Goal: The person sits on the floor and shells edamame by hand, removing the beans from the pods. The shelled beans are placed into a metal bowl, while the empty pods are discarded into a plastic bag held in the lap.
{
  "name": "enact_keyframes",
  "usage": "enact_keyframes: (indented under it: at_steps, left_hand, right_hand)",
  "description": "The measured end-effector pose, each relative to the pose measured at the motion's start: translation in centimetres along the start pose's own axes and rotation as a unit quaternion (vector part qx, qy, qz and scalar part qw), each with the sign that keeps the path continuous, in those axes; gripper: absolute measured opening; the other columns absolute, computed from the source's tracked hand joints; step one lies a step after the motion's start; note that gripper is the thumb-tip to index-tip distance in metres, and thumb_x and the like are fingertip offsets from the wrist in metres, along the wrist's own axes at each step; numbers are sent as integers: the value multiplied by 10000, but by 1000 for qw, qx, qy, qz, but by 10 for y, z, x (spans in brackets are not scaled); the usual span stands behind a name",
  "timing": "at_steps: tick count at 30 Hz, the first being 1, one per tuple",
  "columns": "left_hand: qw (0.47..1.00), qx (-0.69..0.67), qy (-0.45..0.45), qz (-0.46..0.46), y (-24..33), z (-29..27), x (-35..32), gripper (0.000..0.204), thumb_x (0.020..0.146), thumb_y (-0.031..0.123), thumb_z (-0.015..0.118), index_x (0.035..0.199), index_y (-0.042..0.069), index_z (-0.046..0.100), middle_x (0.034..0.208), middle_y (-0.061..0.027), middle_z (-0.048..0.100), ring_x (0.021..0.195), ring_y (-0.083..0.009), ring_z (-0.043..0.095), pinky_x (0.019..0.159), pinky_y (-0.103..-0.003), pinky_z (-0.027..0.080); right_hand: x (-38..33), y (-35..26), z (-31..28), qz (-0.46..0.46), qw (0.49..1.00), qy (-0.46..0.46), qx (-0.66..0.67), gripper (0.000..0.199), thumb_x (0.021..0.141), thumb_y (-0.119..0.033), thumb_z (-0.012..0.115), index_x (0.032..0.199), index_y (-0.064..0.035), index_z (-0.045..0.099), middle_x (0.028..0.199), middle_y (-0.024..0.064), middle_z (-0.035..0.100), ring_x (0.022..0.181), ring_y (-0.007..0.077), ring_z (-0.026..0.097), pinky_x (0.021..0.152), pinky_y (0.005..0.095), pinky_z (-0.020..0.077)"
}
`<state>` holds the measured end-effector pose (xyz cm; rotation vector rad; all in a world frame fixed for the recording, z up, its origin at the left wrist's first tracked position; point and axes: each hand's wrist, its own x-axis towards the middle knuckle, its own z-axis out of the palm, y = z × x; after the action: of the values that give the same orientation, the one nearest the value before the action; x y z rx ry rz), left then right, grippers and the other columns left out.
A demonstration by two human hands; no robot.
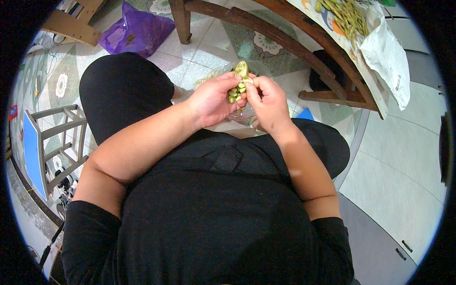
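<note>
My left hand (211, 102) is cupped, holding several shelled green beans (232, 99) in its fingers. A pale green bean pod (242, 69), split open, sticks up between the two hands. Thumb and fingers of my right hand (268, 102) are closed in a pinch on the pod's lower end, right beside the beans. Below both hands lies a clear plastic bag (213, 73), partly hidden by them; its contents are hard to make out.
At the upper right, a wooden-legged table (304, 14) carries a heap of green pods (349, 19) and a white sack (387, 57). A purple plastic bag (137, 31) lies on the tiled floor at the upper left. A blue-topped stool (35, 152) stands at the left.
</note>
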<state>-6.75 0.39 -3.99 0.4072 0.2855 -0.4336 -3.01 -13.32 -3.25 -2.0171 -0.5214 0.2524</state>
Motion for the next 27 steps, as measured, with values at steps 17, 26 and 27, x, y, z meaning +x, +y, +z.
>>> enact_keyframes:
  at_steps: [17, 26, 27]
  left_hand:
    - [989, 72, 101, -76, 14, -36, 0, 231, 867, 242, 423, 919, 47, 534, 742, 9, 515, 620, -65, 463, 530, -177, 390]
    - [988, 34, 98, -116, 19, -35, 15, 296, 874, 289, 386, 972, 47, 525, 760, 7, 524, 636, -84, 469, 587, -202, 408]
    - [987, 30, 108, -113, 19, -32, 16, 267, 872, 266, 389, 951, 50, 525, 750, 5, 521, 634, -85, 470, 583, -210, 405]
  right_hand:
    - [6, 21, 3, 28, 982, 26, -183, 224, 730, -178, 595, 606, -29, 484, 573, 77, 486, 469, 171, 447, 465, 290, 377]
    - [21, 39, 4, -57, 998, -9, -3, 130, 772, -97, 551, 879, -23, 562, 821, 83, 537, 713, 162, 545, 588, 268, 443]
    - [22, 34, 6, -35, 999, -32, 20, 155, 766, -92, 558, 907, -29, 562, 854, 78, 529, 742, 154, 542, 600, 257, 445]
